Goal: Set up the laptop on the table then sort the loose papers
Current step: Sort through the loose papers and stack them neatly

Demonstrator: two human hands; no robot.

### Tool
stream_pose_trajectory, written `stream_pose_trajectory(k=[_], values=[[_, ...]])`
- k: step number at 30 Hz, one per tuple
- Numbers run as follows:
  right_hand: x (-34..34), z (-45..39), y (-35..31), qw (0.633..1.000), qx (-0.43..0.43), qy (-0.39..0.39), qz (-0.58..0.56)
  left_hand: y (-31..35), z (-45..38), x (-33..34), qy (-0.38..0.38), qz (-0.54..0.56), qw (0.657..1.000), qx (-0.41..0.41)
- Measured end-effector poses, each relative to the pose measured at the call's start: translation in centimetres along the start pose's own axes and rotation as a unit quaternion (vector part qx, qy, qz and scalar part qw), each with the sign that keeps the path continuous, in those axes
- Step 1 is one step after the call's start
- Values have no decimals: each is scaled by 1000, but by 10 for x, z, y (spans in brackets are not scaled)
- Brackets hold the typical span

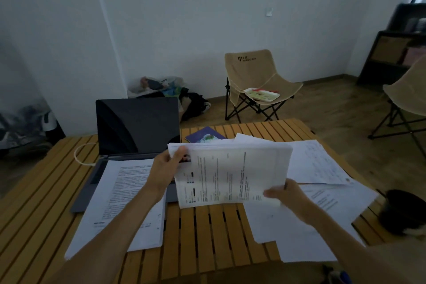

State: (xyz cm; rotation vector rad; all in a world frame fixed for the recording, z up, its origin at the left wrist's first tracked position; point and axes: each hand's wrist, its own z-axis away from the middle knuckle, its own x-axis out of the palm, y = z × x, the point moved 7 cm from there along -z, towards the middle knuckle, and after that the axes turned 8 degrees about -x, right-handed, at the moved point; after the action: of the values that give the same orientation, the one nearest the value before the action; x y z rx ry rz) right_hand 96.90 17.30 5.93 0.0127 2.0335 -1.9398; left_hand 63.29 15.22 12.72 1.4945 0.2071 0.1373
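An open grey laptop [136,127] with a dark screen stands at the back left of the slatted wooden table [207,233]. I hold a stack of printed papers [232,173] above the table's middle. My left hand [164,168] grips its upper left corner with the thumb on top. My right hand [288,196] grips its lower right edge. More printed sheets [119,200] lie over the laptop's keyboard and down to the front edge. Loose sheets [318,163] are spread on the right side of the table, some under my right arm.
A purple booklet [205,135] lies behind the stack. A white cable [79,152] loops left of the laptop. A dark object [403,210] sits at the table's right edge. A beige folding chair [255,83] holding a tray stands beyond, with bags [159,87] by the wall.
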Motion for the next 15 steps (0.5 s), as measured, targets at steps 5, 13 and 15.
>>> stream_pose_trajectory(k=[5, 13, 15], values=[[9, -7, -10, 998, -49, 38, 1, 10, -1, 7, 114, 46, 992, -9], [27, 8, 15, 993, -10, -35, -109, 12, -9, -3, 133, 97, 986, -23], [29, 7, 24, 992, 8, -29, -123, 15, -11, -1, 135, 83, 987, -11]])
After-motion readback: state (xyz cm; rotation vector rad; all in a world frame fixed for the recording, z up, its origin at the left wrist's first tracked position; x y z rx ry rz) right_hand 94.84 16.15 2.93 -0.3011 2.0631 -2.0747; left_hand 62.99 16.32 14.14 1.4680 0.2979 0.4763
